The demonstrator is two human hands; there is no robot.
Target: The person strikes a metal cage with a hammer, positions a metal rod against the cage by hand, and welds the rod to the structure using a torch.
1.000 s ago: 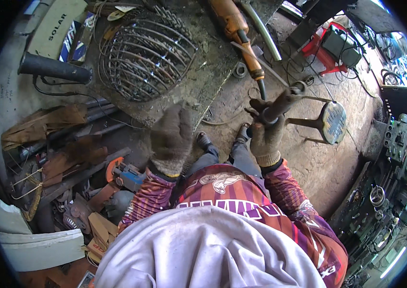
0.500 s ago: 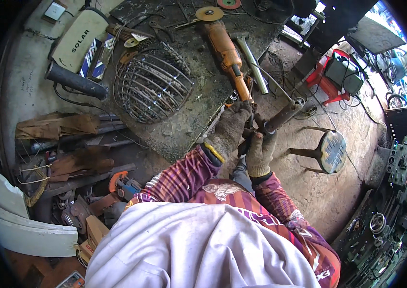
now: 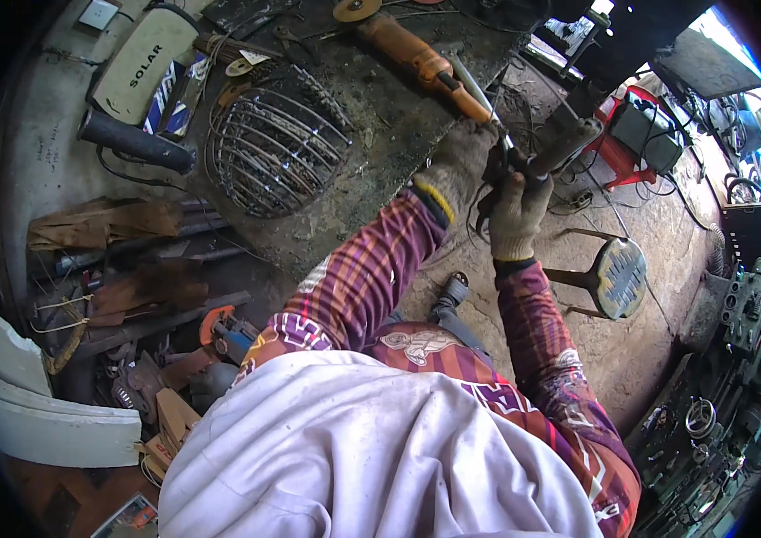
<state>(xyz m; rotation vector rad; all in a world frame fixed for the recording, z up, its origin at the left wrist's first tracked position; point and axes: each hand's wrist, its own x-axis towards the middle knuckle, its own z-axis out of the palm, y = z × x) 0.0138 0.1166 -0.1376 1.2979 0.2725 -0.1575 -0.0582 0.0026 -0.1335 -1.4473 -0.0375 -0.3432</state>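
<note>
My two gloved hands are close together beyond the bench's right edge. My right hand (image 3: 520, 215), in a knitted glove, is closed round a dark, rusty metal part with a thick tube (image 3: 567, 148) that points up and to the right. On the part's left side, my left hand (image 3: 461, 166) has its fingers curled in against it; the exact grip is hidden. Just beyond the left fingers is the handle end of an orange angle grinder (image 3: 412, 56), lying on the bench with its disc (image 3: 355, 9) at the far end. A silvery metal bar (image 3: 474, 81) lies beside the grinder.
The dark workbench (image 3: 380, 134) carries a domed cage of metal rods (image 3: 282, 152). A stool (image 3: 618, 278) stands on the floor to the right, with a red plastic stool (image 3: 624, 143) behind it. A green machine (image 3: 748, 332) lines the right side. Cables cross the floor.
Both hands and the metal part have moved away from my body and to the right. The tube has swung further up and right. The bench things have shifted slightly in view.
</note>
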